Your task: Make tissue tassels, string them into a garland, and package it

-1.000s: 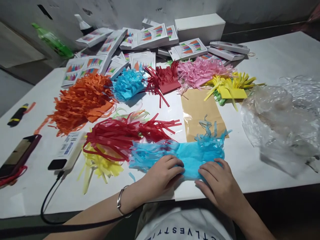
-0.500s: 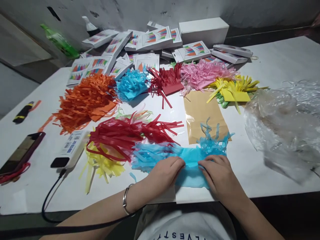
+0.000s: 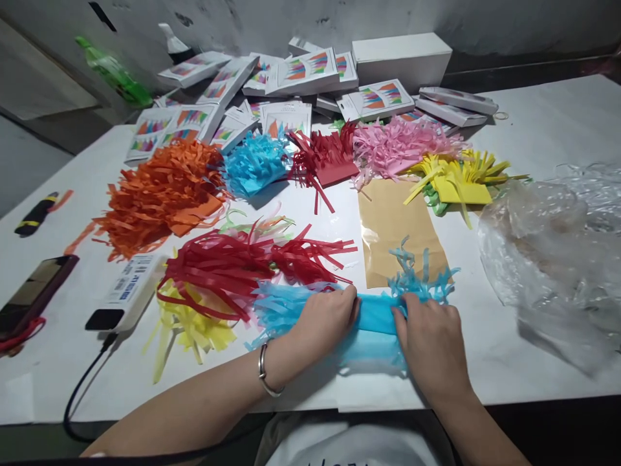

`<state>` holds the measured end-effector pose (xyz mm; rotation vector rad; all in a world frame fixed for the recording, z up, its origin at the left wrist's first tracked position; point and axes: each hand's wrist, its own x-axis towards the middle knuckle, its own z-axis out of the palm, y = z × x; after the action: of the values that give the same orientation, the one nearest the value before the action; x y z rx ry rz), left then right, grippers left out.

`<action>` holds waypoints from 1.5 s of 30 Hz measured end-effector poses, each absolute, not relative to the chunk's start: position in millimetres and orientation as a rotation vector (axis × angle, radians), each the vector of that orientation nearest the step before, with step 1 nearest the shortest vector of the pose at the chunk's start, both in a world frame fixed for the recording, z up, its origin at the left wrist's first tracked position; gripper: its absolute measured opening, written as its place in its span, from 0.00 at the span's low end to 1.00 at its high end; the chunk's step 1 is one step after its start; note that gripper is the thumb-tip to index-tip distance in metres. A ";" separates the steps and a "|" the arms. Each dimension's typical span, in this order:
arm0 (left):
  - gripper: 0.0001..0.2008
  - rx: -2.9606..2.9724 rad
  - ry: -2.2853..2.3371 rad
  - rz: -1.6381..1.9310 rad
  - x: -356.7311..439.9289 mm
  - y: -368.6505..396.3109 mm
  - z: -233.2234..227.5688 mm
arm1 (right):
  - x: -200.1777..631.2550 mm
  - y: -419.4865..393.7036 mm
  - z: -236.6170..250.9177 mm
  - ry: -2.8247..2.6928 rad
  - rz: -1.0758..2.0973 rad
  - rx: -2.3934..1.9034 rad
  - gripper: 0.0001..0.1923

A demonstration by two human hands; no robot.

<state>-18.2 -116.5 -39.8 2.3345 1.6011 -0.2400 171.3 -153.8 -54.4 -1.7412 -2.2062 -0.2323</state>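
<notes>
A light blue tissue paper tassel (image 3: 376, 315) lies across the near edge of the table, fringed at both ends with a plain band in the middle. My left hand (image 3: 327, 321) is closed on the left side of that band, fingers curled out of sight behind the wrist. On the right side, my right hand (image 3: 431, 330) pinches the band with thumb and fingers. The band between them looks folded and taut. Touching the blue fringe on the left are red tissue strips (image 3: 220, 265), lying over a yellow tassel (image 3: 196, 320).
A tan paper sheet (image 3: 400, 226) lies beyond my hands. Orange (image 3: 160, 191), blue (image 3: 256, 165), red, pink and yellow fringe bundles form a row behind it. Printed boxes (image 3: 303, 71) are piled at the wall. Crumpled clear plastic (image 3: 543, 246) lies right; a white power bank (image 3: 129, 291) and phone (image 3: 36, 291) left.
Both hands have drawn up and away from me along the blue paper, and its middle is now folded into a narrower, darker band. My right hand has turned more upright.
</notes>
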 end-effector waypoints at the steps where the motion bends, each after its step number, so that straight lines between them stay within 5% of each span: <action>1: 0.14 2.340 1.596 -0.245 -17.5 -116.5 -40.4 | 171.4 -155.9 -49.8 -2.174 -0.274 -1.719 0.09; 7: 0.13 2.378 1.543 -0.195 -17.4 -112.1 -43.9 | 165.7 -166.6 -43.8 -2.435 -0.179 -1.052 0.15; 13: 0.11 2.565 1.563 0.203 -37.5 -115.0 -35.2 | 165.2 -162.0 -63.1 -2.475 -0.158 -1.026 0.15; 17: 0.10 2.907 1.100 0.489 -44.7 -128.2 -29.9 | 165.9 -162.0 -58.6 -2.293 0.005 -1.096 0.11; 28: 0.11 2.828 0.916 0.485 -53.9 -148.1 -53.6 | 181.3 -170.8 -64.5 -2.454 -0.061 -1.046 0.18; 40: 0.13 2.540 1.479 0.214 -46.8 -139.8 -42.9 | 166.1 -154.5 -56.1 -2.292 -0.097 -1.653 0.12; 45: 0.10 2.576 1.478 0.174 -43.5 -134.8 -47.2 | 164.2 -156.9 -53.0 -2.297 -0.173 -1.409 0.08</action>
<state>-43.5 -134.8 -47.2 2.5762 1.4778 0.1736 164.2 -156.9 -53.0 -1.4088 -2.2965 -0.1733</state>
